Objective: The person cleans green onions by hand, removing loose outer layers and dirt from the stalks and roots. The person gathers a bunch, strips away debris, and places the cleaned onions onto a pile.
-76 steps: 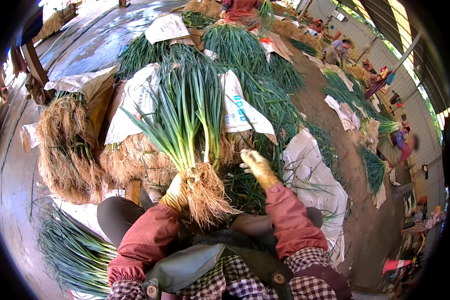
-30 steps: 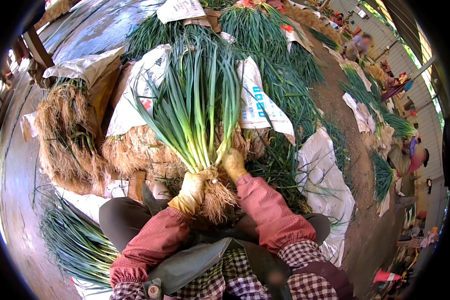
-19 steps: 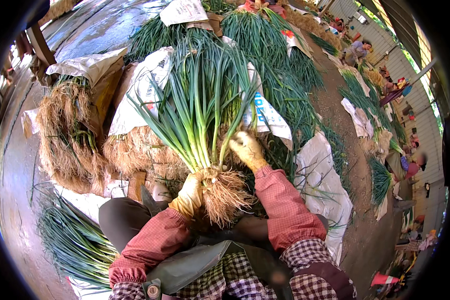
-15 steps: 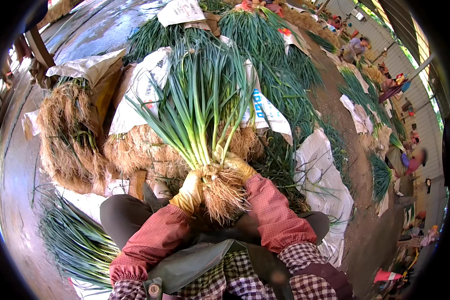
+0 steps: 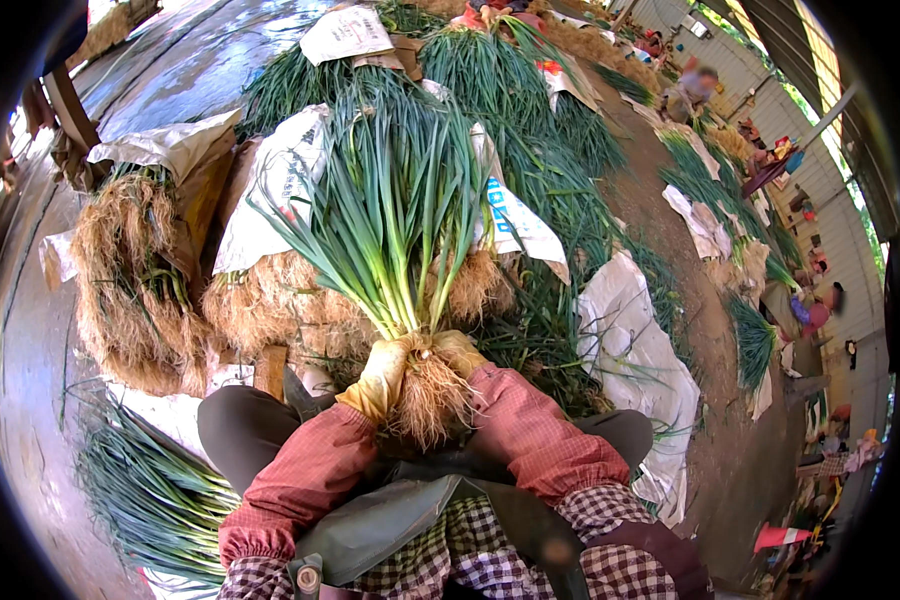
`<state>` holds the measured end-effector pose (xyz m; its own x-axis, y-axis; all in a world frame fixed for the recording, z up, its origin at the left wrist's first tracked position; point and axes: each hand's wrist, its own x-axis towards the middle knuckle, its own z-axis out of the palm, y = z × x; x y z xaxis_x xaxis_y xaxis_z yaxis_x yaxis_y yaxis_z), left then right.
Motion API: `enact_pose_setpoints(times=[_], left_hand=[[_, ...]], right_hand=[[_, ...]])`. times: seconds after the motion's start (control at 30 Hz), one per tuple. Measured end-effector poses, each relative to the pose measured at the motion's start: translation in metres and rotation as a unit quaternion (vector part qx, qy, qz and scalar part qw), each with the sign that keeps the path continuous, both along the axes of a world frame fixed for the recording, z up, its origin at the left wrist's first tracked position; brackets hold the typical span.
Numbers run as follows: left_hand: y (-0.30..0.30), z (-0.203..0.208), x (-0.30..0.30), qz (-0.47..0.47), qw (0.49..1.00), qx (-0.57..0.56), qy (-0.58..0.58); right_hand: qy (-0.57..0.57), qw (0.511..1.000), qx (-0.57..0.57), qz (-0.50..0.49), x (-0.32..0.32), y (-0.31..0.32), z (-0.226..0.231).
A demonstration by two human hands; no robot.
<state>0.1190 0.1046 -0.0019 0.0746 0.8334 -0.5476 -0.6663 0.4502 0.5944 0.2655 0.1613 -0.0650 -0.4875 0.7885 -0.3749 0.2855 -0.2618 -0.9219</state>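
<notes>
Just beyond my lap I hold an upright bunch of leek-like greens point(image 5: 395, 235), its long flat leaves fanning away from me. Its pale stems narrow together between my hands, and a tuft of brown roots point(image 5: 430, 402) hangs toward me. My left hand point(image 5: 378, 380), in a yellowish glove, is wrapped round the left side of the stem bases. On the right side my right hand point(image 5: 458, 352), gloved alike, closes round the same bases; its fingers are partly hidden by stems and roots. Red checked sleeves cover both forearms.
More greens point(image 5: 155, 490) lie at my left knee. Rooted bundles point(image 5: 135, 290) under a whitish sack point(image 5: 165, 145) stand far left. Ahead are further heaps of greens point(image 5: 510, 85). A white sack point(image 5: 635, 345) lies to the right. Other people work along the right, near a red-and-white cone point(image 5: 780, 537).
My right hand has shifted slightly left and inward round the stems. The leaves are gathered a little closer, and the roots hang slightly more to the left. The whole view has moved slightly.
</notes>
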Motion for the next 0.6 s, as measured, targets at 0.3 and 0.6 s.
enact_pose_setpoints(times=[0.3, 0.6], left_hand=[[-0.001, -0.016, -0.004, -0.014, 0.995, 0.002, 0.102], [-0.006, -0.001, 0.0, -0.022, 0.987, 0.057, 0.15]], right_hand=[[-0.262, 0.875, 0.402, -0.067, 0.02, 0.013, 0.081], [-0.227, 0.801, 0.476, 0.281, -0.002, 0.035, 0.093]])
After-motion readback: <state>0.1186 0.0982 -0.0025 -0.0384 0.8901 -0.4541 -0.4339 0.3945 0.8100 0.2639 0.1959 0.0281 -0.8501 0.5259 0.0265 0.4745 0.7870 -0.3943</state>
